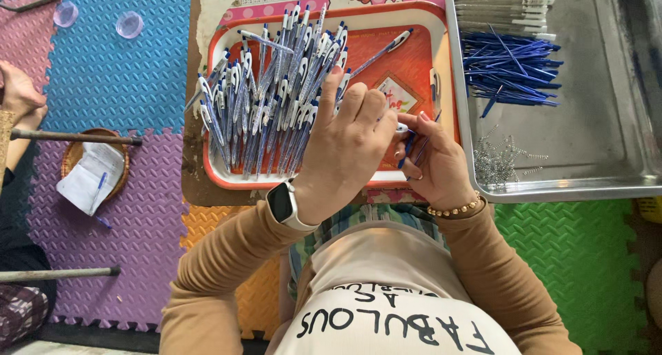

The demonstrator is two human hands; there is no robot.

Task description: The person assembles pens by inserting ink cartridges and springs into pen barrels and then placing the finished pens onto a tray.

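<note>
Pen (402, 128) being put together sits pinched between both hands above the front edge of the red tray (414, 58). Left hand (348, 148) is curled narrowly around its white end; right hand (436, 163) grips the lower part with a blue refill (407, 155) poking down between the fingers. Finished pens (269, 100) lie heaped on the tray's left. Loose refills (510, 62) and springs (500, 158) wait in the steel tray (607, 120). A tiny spring could slip out or the refill bend if it is pushed in crooked, I'd judge.
</note>
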